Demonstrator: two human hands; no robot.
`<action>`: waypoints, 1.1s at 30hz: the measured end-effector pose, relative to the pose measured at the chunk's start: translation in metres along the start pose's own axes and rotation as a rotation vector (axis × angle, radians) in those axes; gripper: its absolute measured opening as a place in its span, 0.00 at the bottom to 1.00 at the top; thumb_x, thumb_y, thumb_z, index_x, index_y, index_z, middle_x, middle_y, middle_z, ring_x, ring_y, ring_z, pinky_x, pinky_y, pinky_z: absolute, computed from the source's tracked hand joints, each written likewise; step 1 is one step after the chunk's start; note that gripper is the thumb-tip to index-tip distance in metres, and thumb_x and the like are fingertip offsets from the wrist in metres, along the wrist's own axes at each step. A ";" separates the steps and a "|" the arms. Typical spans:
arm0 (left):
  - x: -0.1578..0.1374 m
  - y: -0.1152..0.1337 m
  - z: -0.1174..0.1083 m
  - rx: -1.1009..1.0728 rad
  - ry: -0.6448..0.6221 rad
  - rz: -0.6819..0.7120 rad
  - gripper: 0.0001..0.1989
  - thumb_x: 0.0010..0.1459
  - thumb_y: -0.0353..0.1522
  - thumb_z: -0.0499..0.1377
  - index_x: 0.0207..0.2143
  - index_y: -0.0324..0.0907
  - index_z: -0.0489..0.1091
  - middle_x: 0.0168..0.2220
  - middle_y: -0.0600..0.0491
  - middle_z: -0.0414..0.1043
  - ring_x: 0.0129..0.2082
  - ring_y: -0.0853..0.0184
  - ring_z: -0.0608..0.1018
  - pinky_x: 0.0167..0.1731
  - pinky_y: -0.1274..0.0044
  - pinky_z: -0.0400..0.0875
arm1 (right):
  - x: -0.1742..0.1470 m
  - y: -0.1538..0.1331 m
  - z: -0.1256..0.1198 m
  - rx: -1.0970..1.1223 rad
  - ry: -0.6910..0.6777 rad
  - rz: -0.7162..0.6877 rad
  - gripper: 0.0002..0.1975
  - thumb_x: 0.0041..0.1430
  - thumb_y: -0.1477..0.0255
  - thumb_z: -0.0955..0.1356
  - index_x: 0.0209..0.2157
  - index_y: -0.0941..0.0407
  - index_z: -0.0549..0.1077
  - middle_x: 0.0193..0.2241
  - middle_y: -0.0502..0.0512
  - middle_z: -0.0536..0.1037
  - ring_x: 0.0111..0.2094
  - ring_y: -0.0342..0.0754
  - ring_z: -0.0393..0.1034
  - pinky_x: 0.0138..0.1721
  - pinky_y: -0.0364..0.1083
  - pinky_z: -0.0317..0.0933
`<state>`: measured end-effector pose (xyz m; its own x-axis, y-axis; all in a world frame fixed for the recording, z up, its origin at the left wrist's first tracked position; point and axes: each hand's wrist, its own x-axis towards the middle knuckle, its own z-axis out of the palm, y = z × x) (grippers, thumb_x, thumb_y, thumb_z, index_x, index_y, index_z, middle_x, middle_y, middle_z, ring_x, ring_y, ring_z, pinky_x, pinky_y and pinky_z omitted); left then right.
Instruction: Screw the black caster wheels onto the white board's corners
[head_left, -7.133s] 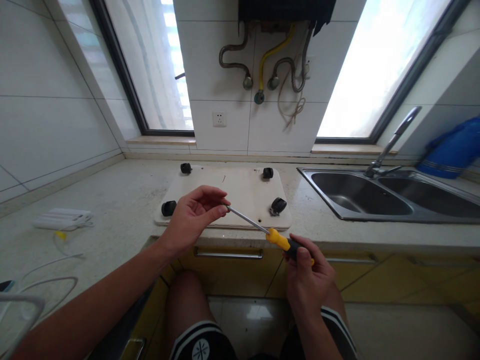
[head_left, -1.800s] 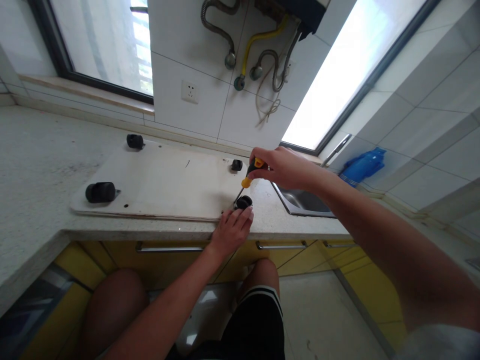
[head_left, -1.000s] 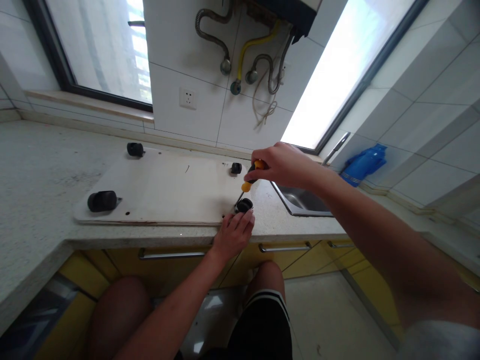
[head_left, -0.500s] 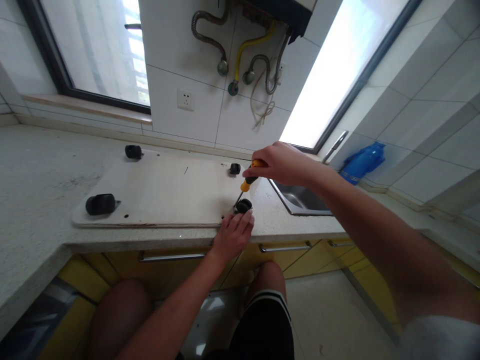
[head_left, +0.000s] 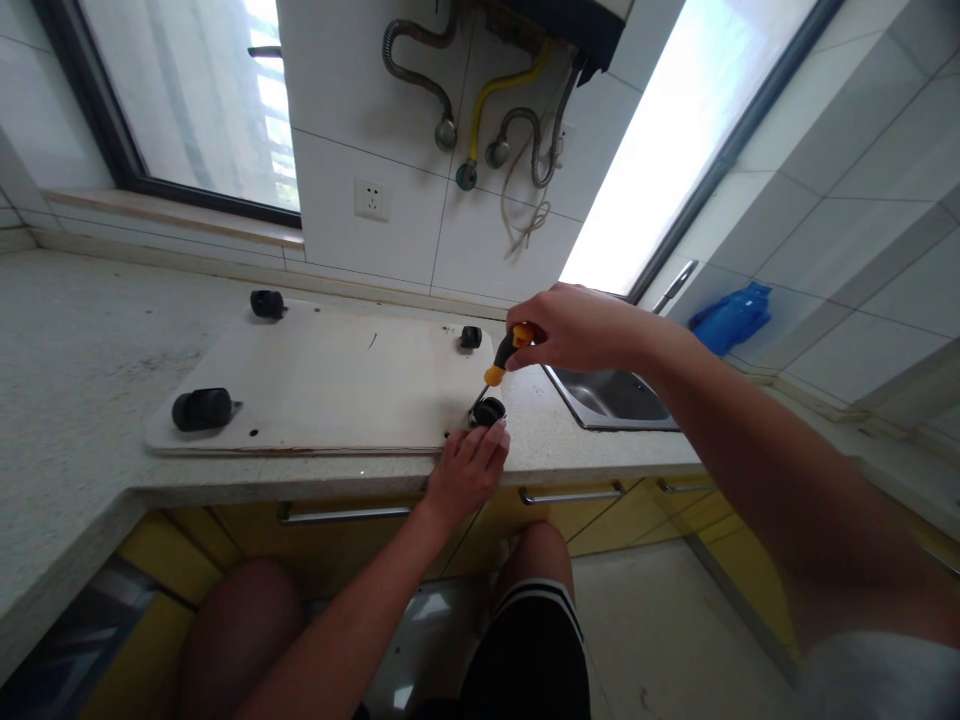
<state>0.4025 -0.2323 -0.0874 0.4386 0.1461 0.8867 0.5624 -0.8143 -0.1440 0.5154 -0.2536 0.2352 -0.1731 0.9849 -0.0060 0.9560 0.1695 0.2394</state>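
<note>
A white board (head_left: 337, 385) lies flat on the counter with black caster wheels at its corners. My right hand (head_left: 559, 325) is closed round the yellow-and-black handle of a screwdriver (head_left: 504, 357). The shaft slants down to the base of the near right caster (head_left: 489, 411); the exact contact at the tip is too small to make out. Against that same caster rest the fingers of my left hand (head_left: 472, 465), bent over the board's front edge and gripping the wheel's near side. Other casters stand at the far right (head_left: 470, 338), far left (head_left: 267, 304) and near left (head_left: 202, 409).
A steel sink (head_left: 611, 398) with a faucet (head_left: 675, 287) is set in the counter at right, a blue bag-like item (head_left: 731, 318) behind it. Yellow drawers with metal handles (head_left: 345, 514) are below the counter. Pipes and a socket (head_left: 371, 200) are on the tiled wall.
My right hand has shifted slightly to the right and its grip on the screwdriver handle has turned and loosened a little, showing more of the handle. My left hand stays on the caster.
</note>
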 end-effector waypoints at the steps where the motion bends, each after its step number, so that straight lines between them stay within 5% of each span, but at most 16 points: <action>1: -0.001 0.000 0.000 -0.004 -0.006 -0.003 0.17 0.69 0.28 0.64 0.58 0.44 0.80 0.63 0.44 0.81 0.54 0.56 0.81 0.56 0.62 0.73 | 0.002 -0.002 0.003 -0.042 0.003 0.053 0.21 0.67 0.49 0.72 0.34 0.53 0.81 0.30 0.57 0.80 0.31 0.50 0.69 0.35 0.51 0.54; 4: -0.002 0.000 0.002 -0.002 -0.008 -0.015 0.16 0.69 0.28 0.64 0.58 0.44 0.80 0.63 0.45 0.81 0.54 0.56 0.81 0.55 0.62 0.73 | 0.007 -0.004 0.012 -0.111 0.049 0.142 0.33 0.71 0.40 0.63 0.34 0.54 0.82 0.30 0.61 0.80 0.32 0.53 0.71 0.35 0.51 0.52; 9: 0.000 0.000 0.000 0.006 -0.003 -0.006 0.16 0.69 0.28 0.63 0.57 0.44 0.80 0.63 0.45 0.81 0.54 0.56 0.81 0.55 0.62 0.73 | -0.001 0.005 0.005 0.008 0.015 -0.090 0.20 0.69 0.57 0.73 0.59 0.47 0.77 0.44 0.56 0.85 0.38 0.52 0.73 0.38 0.50 0.55; 11: 0.002 0.000 -0.002 0.018 0.016 0.003 0.15 0.69 0.28 0.63 0.56 0.43 0.80 0.63 0.44 0.81 0.53 0.56 0.81 0.54 0.62 0.73 | -0.003 0.004 0.000 0.051 -0.013 -0.135 0.17 0.66 0.63 0.76 0.55 0.47 0.78 0.42 0.53 0.85 0.38 0.50 0.72 0.39 0.49 0.56; 13: 0.003 0.000 -0.003 0.023 0.036 0.007 0.14 0.69 0.27 0.63 0.55 0.43 0.80 0.62 0.44 0.82 0.52 0.56 0.81 0.53 0.62 0.73 | -0.001 0.000 0.000 -0.001 -0.001 -0.062 0.12 0.67 0.58 0.75 0.46 0.50 0.81 0.37 0.55 0.84 0.35 0.50 0.71 0.37 0.50 0.55; 17: 0.005 0.000 -0.004 0.017 0.037 -0.004 0.15 0.69 0.27 0.63 0.55 0.43 0.80 0.62 0.45 0.82 0.52 0.56 0.81 0.53 0.62 0.72 | 0.009 -0.011 0.010 -0.157 0.045 0.159 0.36 0.73 0.40 0.60 0.36 0.56 0.83 0.30 0.64 0.79 0.34 0.56 0.73 0.37 0.52 0.54; 19: 0.005 0.000 -0.004 0.019 0.038 -0.007 0.14 0.69 0.27 0.63 0.55 0.42 0.81 0.62 0.45 0.82 0.52 0.56 0.81 0.53 0.61 0.72 | 0.011 -0.011 0.012 -0.171 0.044 0.167 0.38 0.73 0.38 0.59 0.36 0.56 0.84 0.30 0.64 0.79 0.34 0.57 0.73 0.37 0.52 0.54; 24: 0.005 0.001 -0.004 0.021 0.054 -0.006 0.14 0.69 0.27 0.63 0.54 0.42 0.81 0.61 0.45 0.83 0.51 0.56 0.81 0.52 0.61 0.73 | 0.002 -0.002 0.000 0.011 0.031 -0.029 0.17 0.67 0.54 0.75 0.50 0.49 0.81 0.37 0.55 0.83 0.34 0.50 0.71 0.36 0.50 0.56; 27: 0.004 0.001 -0.003 0.013 0.034 -0.004 0.15 0.69 0.28 0.64 0.56 0.43 0.80 0.62 0.45 0.82 0.52 0.56 0.81 0.53 0.61 0.72 | 0.001 -0.005 0.000 0.071 0.012 -0.074 0.13 0.67 0.57 0.76 0.45 0.51 0.82 0.36 0.54 0.83 0.35 0.49 0.72 0.37 0.49 0.56; 31: 0.003 0.000 -0.002 0.013 0.035 -0.006 0.14 0.69 0.28 0.63 0.56 0.43 0.80 0.62 0.45 0.82 0.52 0.56 0.81 0.53 0.61 0.72 | 0.007 -0.015 0.014 -0.108 0.087 0.167 0.35 0.74 0.41 0.60 0.31 0.56 0.80 0.29 0.62 0.79 0.32 0.54 0.71 0.34 0.50 0.51; 33: 0.003 0.000 -0.003 0.015 0.041 -0.001 0.14 0.69 0.28 0.63 0.55 0.43 0.81 0.62 0.45 0.82 0.52 0.56 0.81 0.53 0.61 0.72 | 0.007 -0.015 0.018 -0.109 0.089 0.151 0.35 0.75 0.41 0.58 0.37 0.55 0.80 0.33 0.63 0.81 0.35 0.56 0.72 0.35 0.50 0.51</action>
<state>0.4019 -0.2337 -0.0830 0.4090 0.1238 0.9041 0.5737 -0.8053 -0.1493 0.5043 -0.2483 0.2141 -0.0546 0.9909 0.1229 0.9422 0.0104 0.3348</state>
